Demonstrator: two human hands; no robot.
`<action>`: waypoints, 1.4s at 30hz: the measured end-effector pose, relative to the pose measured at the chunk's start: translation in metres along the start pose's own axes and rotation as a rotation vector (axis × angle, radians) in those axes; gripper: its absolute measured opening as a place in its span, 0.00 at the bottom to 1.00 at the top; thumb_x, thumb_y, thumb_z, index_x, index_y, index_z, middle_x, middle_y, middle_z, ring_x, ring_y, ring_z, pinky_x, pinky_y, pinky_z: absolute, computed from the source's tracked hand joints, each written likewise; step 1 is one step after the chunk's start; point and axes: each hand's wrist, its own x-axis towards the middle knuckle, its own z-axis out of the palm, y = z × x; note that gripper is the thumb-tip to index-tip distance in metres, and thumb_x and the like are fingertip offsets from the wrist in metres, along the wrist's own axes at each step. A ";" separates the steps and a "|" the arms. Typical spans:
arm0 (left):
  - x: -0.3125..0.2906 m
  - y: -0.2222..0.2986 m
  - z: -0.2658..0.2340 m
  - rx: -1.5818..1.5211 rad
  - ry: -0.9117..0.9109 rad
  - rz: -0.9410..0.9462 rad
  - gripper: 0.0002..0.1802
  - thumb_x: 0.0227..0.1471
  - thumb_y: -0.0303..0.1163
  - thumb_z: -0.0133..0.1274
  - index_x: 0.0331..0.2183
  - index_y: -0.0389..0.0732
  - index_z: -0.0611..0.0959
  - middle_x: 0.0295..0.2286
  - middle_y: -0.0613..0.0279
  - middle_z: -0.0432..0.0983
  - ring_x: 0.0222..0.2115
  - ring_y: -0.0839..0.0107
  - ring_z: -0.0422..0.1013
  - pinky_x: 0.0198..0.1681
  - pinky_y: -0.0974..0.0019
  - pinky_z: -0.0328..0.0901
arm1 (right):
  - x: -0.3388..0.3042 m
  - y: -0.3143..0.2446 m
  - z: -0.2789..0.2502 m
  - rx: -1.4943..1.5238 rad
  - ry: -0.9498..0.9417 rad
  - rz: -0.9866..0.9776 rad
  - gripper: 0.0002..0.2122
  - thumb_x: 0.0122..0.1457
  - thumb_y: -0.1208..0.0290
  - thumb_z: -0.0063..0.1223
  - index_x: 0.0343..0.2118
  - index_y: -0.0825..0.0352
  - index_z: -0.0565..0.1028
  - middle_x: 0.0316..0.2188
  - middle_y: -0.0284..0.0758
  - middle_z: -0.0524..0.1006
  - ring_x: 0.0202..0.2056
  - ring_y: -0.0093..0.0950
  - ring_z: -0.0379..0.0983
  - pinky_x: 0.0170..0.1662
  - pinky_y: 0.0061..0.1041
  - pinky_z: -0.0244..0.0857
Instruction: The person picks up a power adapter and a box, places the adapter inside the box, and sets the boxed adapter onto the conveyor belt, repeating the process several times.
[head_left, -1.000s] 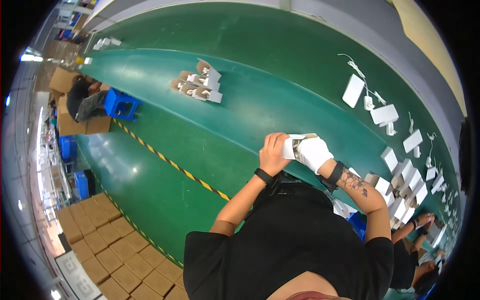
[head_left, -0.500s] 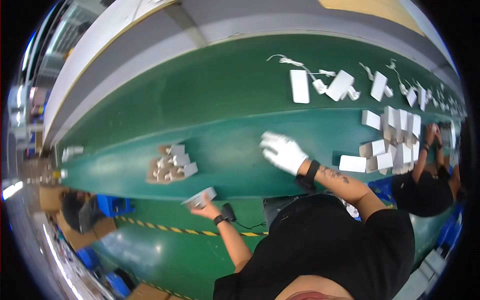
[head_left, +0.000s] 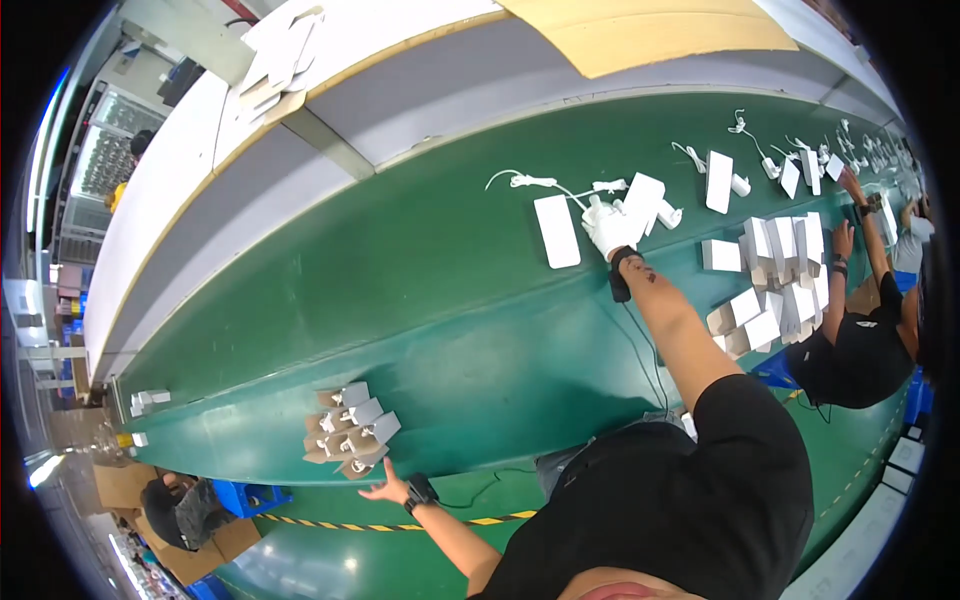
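Note:
My right hand [head_left: 606,226], in a white glove, reaches to the far strip of the green bench. Its fingers are bent over a white power adapter, mostly hidden by the glove, whose white cord [head_left: 535,181] runs off to the left. A flat white box [head_left: 557,231] lies just left of the glove, and another white box [head_left: 643,203] to its right. My bare left hand [head_left: 388,487] is open at the bench's near edge, fingers spread and holding nothing. Just beyond it stands a cluster of small open-flapped boxes [head_left: 350,430] with white items inside.
Several open white boxes [head_left: 785,265] stand to the right. More adapters and boxes [head_left: 718,182] run along the far strip. A co-worker [head_left: 850,330] works at the right. A shelf [head_left: 420,70] rises behind the bench; a blue crate [head_left: 250,497] is at lower left.
My left hand has let go of a small box, which now stands at the near end of the cluster. My right hand has moved from mid-bench out to the far strip. The view has shifted.

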 end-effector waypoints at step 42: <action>-0.386 0.212 0.165 -0.514 -1.396 -0.444 0.23 0.61 0.45 0.35 0.46 0.36 0.69 0.42 0.53 0.72 0.46 0.61 0.67 0.50 0.59 0.62 | -0.228 0.013 -0.178 0.339 0.136 -0.503 0.16 0.50 0.66 0.54 0.40 0.68 0.68 0.25 0.39 0.73 0.27 0.33 0.72 0.28 0.28 0.69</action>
